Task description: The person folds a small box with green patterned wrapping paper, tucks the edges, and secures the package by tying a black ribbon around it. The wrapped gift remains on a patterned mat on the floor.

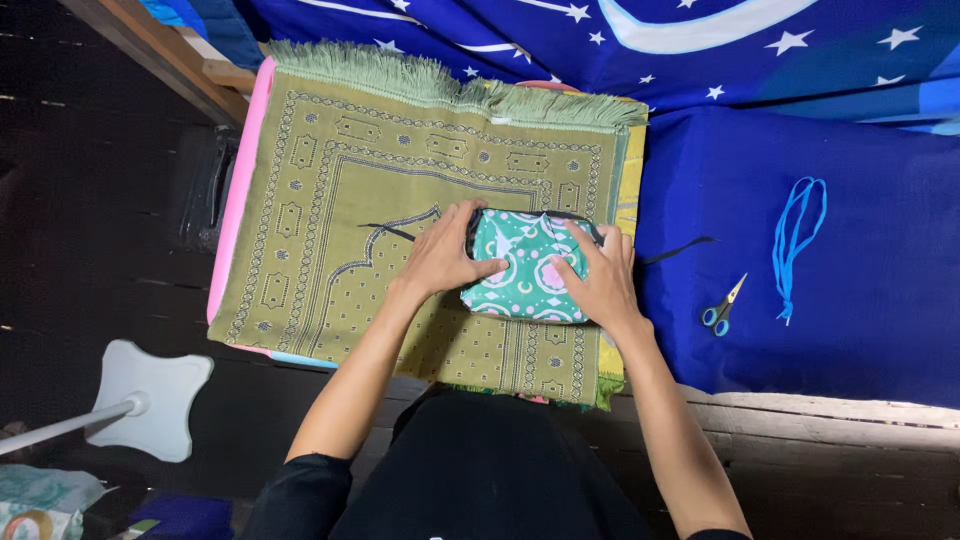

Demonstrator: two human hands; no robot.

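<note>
Dark wood floor (90,200), low bed edge covered with a blue star-print sheet (800,60) and a plain blue cover (850,330). An olive-green patterned mat with fringe (330,230) lies flat across the near end, over a pink-edged layer (240,190).

Left hand (445,255): fingers spread, palm down, pressing the left side of a green patterned cloth bundle (527,275), thumb tucked at its lower edge. Not a closed grip; it is flat contact.
Right hand (600,280): same posture on the right side, fingers splayed over the top corner, pressing rather than clutching.

The bundle sits on the mat, right of centre, between both hands. A dark drawstring or trim (385,229) shows along its top edge, with loose ends trailing left onto the mat and right onto the blue cover.

Further out on the blue cover: small scissors with blue handles (722,308), closed, well apart from the right hand; beyond them a looped light-blue cord (795,240), lying loose.

Floor at left: white stand base (150,400).

Progress, my read: the cloth is already folded into a compact packet and is being flattened or held in shape. Scissors and cord lie untouched. Whether the dark trim is fully threaded, I cannot tell.
</note>
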